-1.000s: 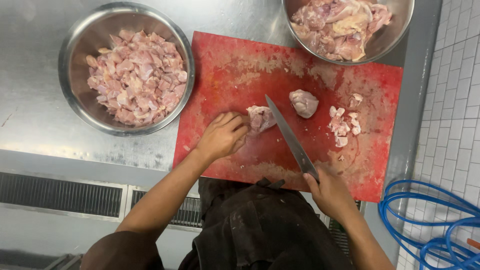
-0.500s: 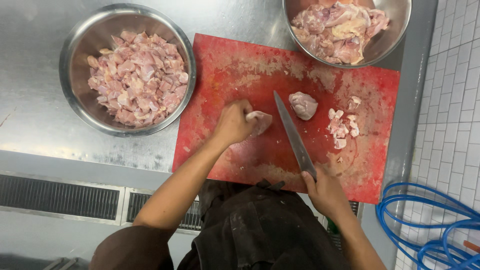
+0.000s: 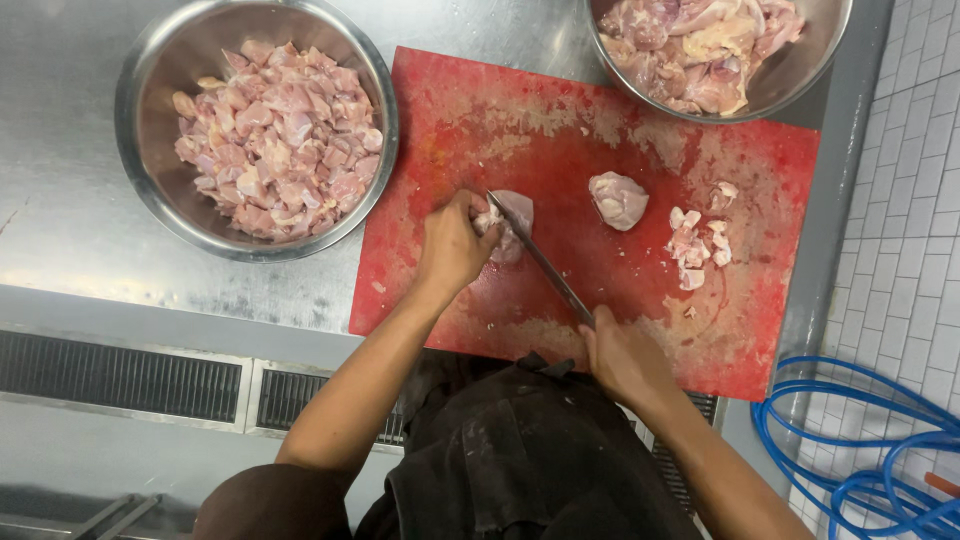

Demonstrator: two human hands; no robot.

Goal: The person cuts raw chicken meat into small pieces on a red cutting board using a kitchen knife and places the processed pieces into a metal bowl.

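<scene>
A red cutting board [image 3: 600, 130] lies on a steel counter. My left hand [image 3: 455, 245] presses a pale raw chicken piece [image 3: 517, 208] onto the board's middle. My right hand [image 3: 625, 355] grips the handle of a long knife [image 3: 540, 258], whose blade slants up-left and rests across that piece. A second whole chicken piece [image 3: 618, 198] sits to the right, with a small pile of cut bits [image 3: 695, 240] beyond it.
A steel bowl [image 3: 135, 120] at the left holds several cut chicken chunks. Another steel bowl [image 3: 820, 60] at the top right holds larger raw pieces. Coiled blue hose [image 3: 860, 470] lies on the white tiled floor at right. A dark apron [image 3: 520, 450] is below.
My left hand has slid the chicken piece up and left on the board. The knife has swung over from beside the piece so its blade now lies across it.
</scene>
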